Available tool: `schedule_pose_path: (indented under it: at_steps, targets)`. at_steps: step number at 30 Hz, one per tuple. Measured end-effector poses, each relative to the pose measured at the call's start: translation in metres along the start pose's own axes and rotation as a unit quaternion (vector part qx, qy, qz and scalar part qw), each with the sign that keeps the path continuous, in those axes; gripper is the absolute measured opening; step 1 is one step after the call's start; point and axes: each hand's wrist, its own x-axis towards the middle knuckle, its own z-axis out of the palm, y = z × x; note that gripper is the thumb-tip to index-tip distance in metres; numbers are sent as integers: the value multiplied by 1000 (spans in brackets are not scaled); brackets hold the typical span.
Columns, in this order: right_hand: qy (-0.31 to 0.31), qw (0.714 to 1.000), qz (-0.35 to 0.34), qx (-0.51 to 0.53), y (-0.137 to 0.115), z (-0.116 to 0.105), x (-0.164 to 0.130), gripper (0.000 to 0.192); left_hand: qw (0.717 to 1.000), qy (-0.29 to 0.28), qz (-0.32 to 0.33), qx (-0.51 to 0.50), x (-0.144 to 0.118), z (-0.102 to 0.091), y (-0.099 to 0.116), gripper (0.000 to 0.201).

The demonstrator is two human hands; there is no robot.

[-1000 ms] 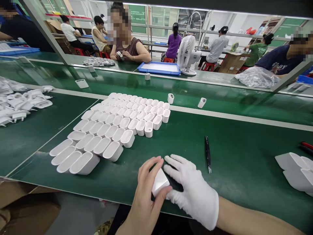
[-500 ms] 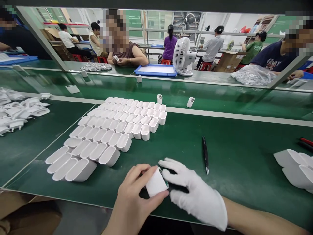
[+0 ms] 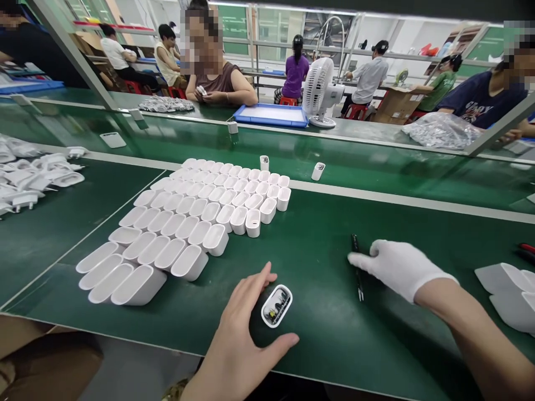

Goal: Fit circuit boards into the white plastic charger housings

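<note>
Parting from the left hand within the last second, the gloved right hand [image 3: 397,267] now lies well to the right of the white shell [image 3: 276,306], where half a second ago it was pressed against that shell. Its fingers are loosely extended, fingertips resting on the black tweezers [image 3: 356,267] that lie on the green bench mat [image 3: 317,245]; whether they have closed on the tool cannot be told. The forearm runs in from the lower right, wrist low to the mat.

Judgement: the board-into-shell step looks finished, and the reach suggests a tool step on the same piece.

Left hand [image 3: 242,340], bare, stays at the shell: palm down, fingers curved round its left side, thumb stretched below it, cupping rather than pinching. The shell now stands open end up on the mat, with dark components and a little green visible inside.

Up and left of the shell sits the block of empty shells [image 3: 196,223], in close rows, open ends up.
</note>
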Motion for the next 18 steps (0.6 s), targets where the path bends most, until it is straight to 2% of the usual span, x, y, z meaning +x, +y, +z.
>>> schedule_pose_path:
  at_steps: [2, 4, 6, 7, 9, 11, 12, 14, 18]
  targets:
    - [-110, 993, 29, 23, 2, 1, 6, 23, 1000, 16, 0, -23, 0, 5, -3, 64]
    - [-144, 984, 29, 99, -3, 5, 5, 14, 999, 18, 6, -46, 1, 9, -7, 54]
    - [-155, 961, 6, 230, -14, 8, -3, 21, 998, 12, 9, -64, 2, 11, -10, 52]
    - [-163, 938, -6, 307, -21, 10, -8, 27, 997, 8, 6, -73, 2, 10, -11, 53]
    - [-181, 873, -21, 453, -34, 15, -21, 35, 997, 2, 4, -83, 2, 9, -12, 52]
    - [-185, 816, -34, 547, -46, 23, -36, 37, 997, 3, 7, -81, 2, 8, -11, 49]
    - [-180, 798, -46, 573, -50, 28, -43, 37, 997, 3, 8, -77, 2, 8, -11, 48]
    - [-161, 787, -66, 591, -56, 38, -55, 35, 998, 6, 10, -69, 1, 9, -9, 45]
    - [-112, 792, -67, 597, -58, 55, -66, 33, 998, 14, 14, -63, 1, 10, -8, 44]
